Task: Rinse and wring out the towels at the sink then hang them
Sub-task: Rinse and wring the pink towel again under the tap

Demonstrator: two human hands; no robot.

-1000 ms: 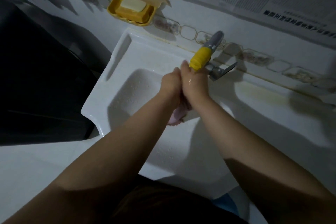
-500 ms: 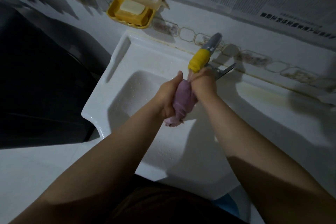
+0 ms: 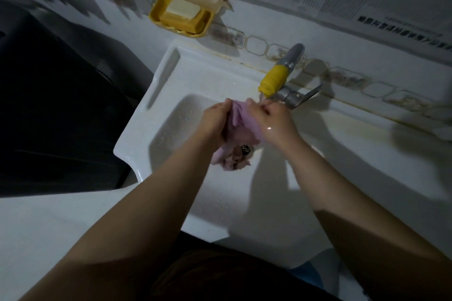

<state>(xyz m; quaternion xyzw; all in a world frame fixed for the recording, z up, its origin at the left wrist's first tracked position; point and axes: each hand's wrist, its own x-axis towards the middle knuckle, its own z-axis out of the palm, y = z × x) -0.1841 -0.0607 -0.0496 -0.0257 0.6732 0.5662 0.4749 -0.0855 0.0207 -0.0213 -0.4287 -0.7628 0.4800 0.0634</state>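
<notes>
Twist released: my left hand (image 3: 215,122) and right hand (image 3: 274,120) now hold the pink towel (image 3: 241,129) loosened, spreading it for another rinse.

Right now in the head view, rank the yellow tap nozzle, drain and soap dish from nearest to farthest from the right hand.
1. Yellow tap nozzle, just above the right hand.
2. Drain, below-left in the basin, slightly farther.
3. Soap dish, on the wall, upper left.

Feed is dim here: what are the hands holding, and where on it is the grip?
Both hands hold the pink towel by its bunched upper part, left hand and right hand on either side; its lower end hangs over the sink.
</notes>
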